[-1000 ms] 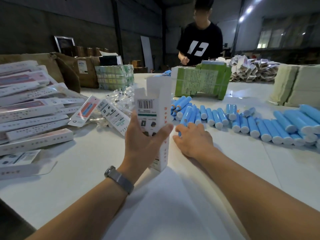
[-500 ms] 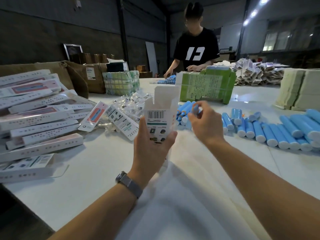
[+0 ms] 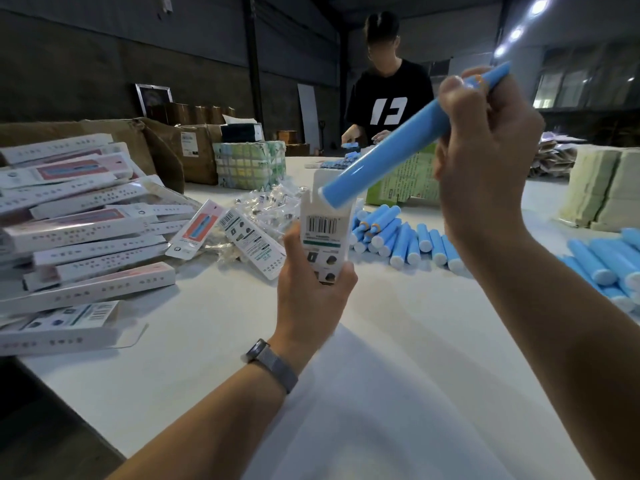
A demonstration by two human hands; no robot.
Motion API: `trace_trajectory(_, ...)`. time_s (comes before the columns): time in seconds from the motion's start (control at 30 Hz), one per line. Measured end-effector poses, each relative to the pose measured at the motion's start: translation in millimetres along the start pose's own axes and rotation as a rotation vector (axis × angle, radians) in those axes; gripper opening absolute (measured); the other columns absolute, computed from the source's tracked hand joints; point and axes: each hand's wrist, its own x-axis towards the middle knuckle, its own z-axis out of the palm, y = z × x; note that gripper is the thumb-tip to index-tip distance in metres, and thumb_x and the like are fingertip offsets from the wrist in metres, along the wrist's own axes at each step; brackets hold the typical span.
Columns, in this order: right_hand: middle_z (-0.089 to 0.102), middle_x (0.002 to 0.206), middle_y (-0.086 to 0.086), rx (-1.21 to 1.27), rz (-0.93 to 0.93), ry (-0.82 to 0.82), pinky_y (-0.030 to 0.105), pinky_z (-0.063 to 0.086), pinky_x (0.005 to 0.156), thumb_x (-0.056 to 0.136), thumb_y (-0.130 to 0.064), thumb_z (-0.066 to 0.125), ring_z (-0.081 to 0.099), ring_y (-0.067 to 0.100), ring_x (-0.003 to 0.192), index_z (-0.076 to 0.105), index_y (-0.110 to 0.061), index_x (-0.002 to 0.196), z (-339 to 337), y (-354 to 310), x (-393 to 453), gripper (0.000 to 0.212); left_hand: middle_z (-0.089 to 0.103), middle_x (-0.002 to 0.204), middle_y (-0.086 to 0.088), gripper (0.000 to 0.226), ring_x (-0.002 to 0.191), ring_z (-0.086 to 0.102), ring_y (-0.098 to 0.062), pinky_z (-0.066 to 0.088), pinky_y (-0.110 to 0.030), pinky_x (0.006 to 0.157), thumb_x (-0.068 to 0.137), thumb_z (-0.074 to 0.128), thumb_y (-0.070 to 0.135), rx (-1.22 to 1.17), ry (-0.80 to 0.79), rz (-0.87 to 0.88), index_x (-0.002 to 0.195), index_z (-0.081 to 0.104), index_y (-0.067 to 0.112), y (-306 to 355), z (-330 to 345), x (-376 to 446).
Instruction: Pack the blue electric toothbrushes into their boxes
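Toothbrush (image 3: 398, 152), blue, slants down from the right hand (image 3: 485, 161), whose fingers curl round its upper end; its white-capped lower end sits at the open top of the box (image 3: 323, 233), possibly just inside. Left hand (image 3: 311, 303) grips that upright white box from below, thumb on the barcode face. More blue toothbrushes (image 3: 408, 240) lie on the white table (image 3: 207, 323) behind; filled boxes (image 3: 79, 230) are stacked at left.

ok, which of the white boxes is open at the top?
The box gripped upright in the left hand, barcode facing the camera. Its top flap is up and the blue toothbrush held by the right hand enters it; the others lie stacked flat.
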Motion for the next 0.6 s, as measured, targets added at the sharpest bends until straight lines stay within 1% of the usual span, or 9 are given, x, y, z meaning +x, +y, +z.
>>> trace_trajectory(0.07,0.051,0.068,0.000,-0.154,-0.058,-0.046,0.027,0.039,0.057,0.090,-0.019,0.056,0.043,0.008,0.061,0.056,-0.013,0.085,0.2,6.5,-4.0,0.008,0.059,0.103,0.010,0.060,0.081,0.062,0.001,0.051,-0.013,0.057,0.080,0.074,0.021,0.034,-0.003,0.024,0.119,0.031,0.034,-1.3,0.4,0.0)
trace_trajectory(0.13,0.054,0.066,0.001,-0.343,-0.099,-0.110,0.027,0.040,0.055,0.090,-0.022,0.058,0.043,0.005,0.057,0.057,-0.013,0.088,1.2,13.6,-8.2,0.010,0.056,0.103,0.016,0.063,0.084,0.061,0.006,0.054,-0.016,0.059,0.081,0.076,0.018,0.077,-0.009,0.041,0.121,0.030,0.033,-2.9,1.0,-0.2)
trace_trajectory(0.2,0.056,0.065,-0.006,-0.415,-0.104,-0.151,0.023,0.039,0.051,0.089,-0.028,0.060,0.041,0.002,0.052,0.057,-0.015,0.087,2.7,16.4,-8.3,0.014,0.052,0.102,0.025,0.065,0.087,0.060,0.009,0.059,-0.024,0.062,0.081,0.077,0.018,0.104,-0.010,0.056,0.123,0.029,0.032,-4.2,1.0,-0.1)
trace_trajectory(0.27,0.066,0.072,-0.003,-0.471,-0.072,-0.223,0.021,0.039,0.051,0.087,-0.032,0.061,0.042,0.003,0.051,0.058,-0.016,0.085,3.7,18.5,-6.6,0.016,0.051,0.101,0.024,0.065,0.085,0.062,0.002,0.061,-0.035,0.064,0.081,0.078,0.018,0.122,-0.008,0.083,0.122,0.029,0.033,-4.7,-0.3,0.2)
trace_trajectory(0.33,0.067,0.074,-0.001,-0.622,-0.051,-0.370,0.020,0.044,0.051,0.087,-0.033,0.065,0.049,0.004,0.054,0.059,-0.019,0.086,3.1,23.4,-9.6,0.016,0.055,0.104,0.015,0.065,0.081,0.062,-0.007,0.061,-0.038,0.065,0.080,0.080,0.018,0.141,-0.015,0.114,0.119,0.030,0.033,-3.8,-1.7,0.7)
trace_trajectory(0.43,0.064,0.076,-0.005,-0.669,-0.015,-0.551,0.028,0.055,0.062,0.087,-0.034,0.072,0.061,0.010,0.067,0.056,-0.022,0.098,4.8,32.0,-22.0,0.023,0.055,0.102,0.021,0.065,0.086,0.060,0.002,0.057,-0.020,0.067,0.079,0.084,0.022,0.117,-0.010,0.103,0.116,0.032,0.033,-3.9,-2.9,3.3)
trace_trajectory(0.47,0.061,0.075,-0.007,-0.650,-0.014,-0.555,0.028,0.054,0.061,0.085,-0.035,0.074,0.059,0.009,0.067,0.052,-0.024,0.102,5.8,34.7,-25.0,0.029,0.054,0.103,0.026,0.064,0.089,0.060,0.007,0.054,-0.013,0.067,0.080,0.084,0.023,0.097,-0.014,0.095,0.115,0.032,0.033,-4.2,-3.1,3.8)
trace_trajectory(0.53,0.055,0.072,-0.010,-0.625,-0.024,-0.529,0.023,0.047,0.058,0.083,-0.038,0.076,0.051,0.005,0.062,0.049,-0.028,0.104,7.3,40.0,-28.3,0.036,0.052,0.103,0.029,0.059,0.092,0.058,0.014,0.052,-0.009,0.068,0.083,0.081,0.025,0.075,-0.024,0.083,0.114,0.032,0.034,-3.8,-4.1,4.1)
trace_trajectory(0.6,0.049,0.070,-0.014,-0.618,-0.052,-0.517,0.021,0.041,0.056,0.084,-0.042,0.073,0.044,0.003,0.059,0.053,-0.029,0.102,7.2,44.8,-30.4,0.030,0.052,0.102,0.029,0.052,0.092,0.058,0.015,0.052,-0.009,0.067,0.088,0.075,0.029,0.065,-0.023,0.076,0.115,0.031,0.035,-3.6,-5.5,4.1)
